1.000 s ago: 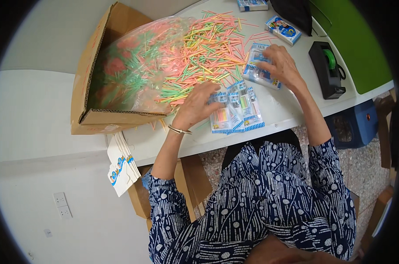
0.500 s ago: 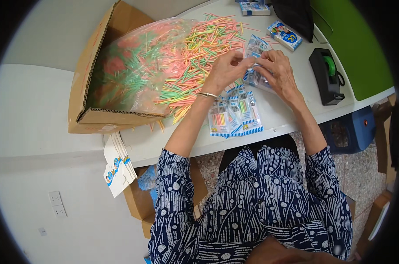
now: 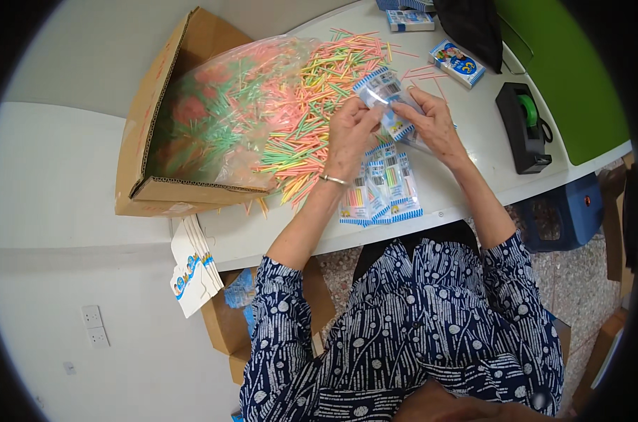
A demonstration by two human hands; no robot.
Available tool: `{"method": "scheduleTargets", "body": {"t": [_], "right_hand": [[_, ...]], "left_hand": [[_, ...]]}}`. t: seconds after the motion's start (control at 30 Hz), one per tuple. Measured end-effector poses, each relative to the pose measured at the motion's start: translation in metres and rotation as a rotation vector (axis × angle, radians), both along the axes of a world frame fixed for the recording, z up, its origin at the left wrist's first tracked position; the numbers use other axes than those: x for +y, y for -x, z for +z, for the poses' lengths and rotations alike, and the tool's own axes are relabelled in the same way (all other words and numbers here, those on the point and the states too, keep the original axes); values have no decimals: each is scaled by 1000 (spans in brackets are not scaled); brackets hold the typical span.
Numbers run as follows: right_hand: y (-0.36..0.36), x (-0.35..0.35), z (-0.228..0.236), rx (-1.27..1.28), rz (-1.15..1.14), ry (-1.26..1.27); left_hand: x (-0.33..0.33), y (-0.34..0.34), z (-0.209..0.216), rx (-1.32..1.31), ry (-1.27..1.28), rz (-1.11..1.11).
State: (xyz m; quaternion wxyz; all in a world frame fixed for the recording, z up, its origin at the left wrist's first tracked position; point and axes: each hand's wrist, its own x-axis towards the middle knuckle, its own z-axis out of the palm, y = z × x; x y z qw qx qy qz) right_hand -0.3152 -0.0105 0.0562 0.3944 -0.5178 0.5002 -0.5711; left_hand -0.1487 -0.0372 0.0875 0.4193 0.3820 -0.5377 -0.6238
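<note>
Between my two hands is a clear plastic packet point(image 3: 383, 90) with blue striped ends, tilted above the table. My left hand point(image 3: 350, 133) pinches its left side, and my right hand point(image 3: 435, 126) grips its right side with thumb and fingers. Whether anything lies inside this packet I cannot tell. Below them several filled packets point(image 3: 386, 190) overlap on the table, with coloured sticks showing through. Left of my hands spreads a loose heap of thin pink, green and yellow sticks point(image 3: 305, 133), close to my left wrist.
A cardboard box point(image 3: 199, 188) on its side holds a plastic bag point(image 3: 224, 105) of sticks. A black tape dispenser point(image 3: 519, 133), small printed boxes point(image 3: 457, 63) and a black cloth point(image 3: 470, 32) lie to the right and back. Flat printed cards point(image 3: 196, 271) hang at the left edge.
The packet in my hands has moved up and left and turned, so its printed face shows more. Both hands have shifted slightly with it. The view has moved a little.
</note>
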Motion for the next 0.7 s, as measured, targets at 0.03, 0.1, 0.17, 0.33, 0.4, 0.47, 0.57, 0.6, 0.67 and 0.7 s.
{"method": "scheduleTargets", "body": {"t": [0.03,0.1,0.17,0.33,0.4,0.47,0.57,0.6,0.67,0.7], "right_hand": [[8,2,1,26,94,-48],[6,5,10,46,211,-94],[3,12,17,47,365,-75],[-9,25,30,116,284,-21],[-7,25,28,214,295,1],[-4,23,23,226,297,-3],[0,20,17,235,297,-9],[1,20,16,231,296,-11],[2,21,17,199,315,1],[3,21,18,168,335,15]], "left_hand": [[-3,-2,2,-1,-1,-1],[-5,-16,9,-90,341,110],[-8,-33,22,-291,405,-38],[8,-39,25,-579,665,-138],[10,-37,21,-567,680,-102],[10,-35,21,-555,697,-65],[6,-33,24,-567,674,-95],[5,-33,25,-618,662,-125],[-1,-34,28,-673,647,-152],[-6,-36,31,-677,564,-210]]}}
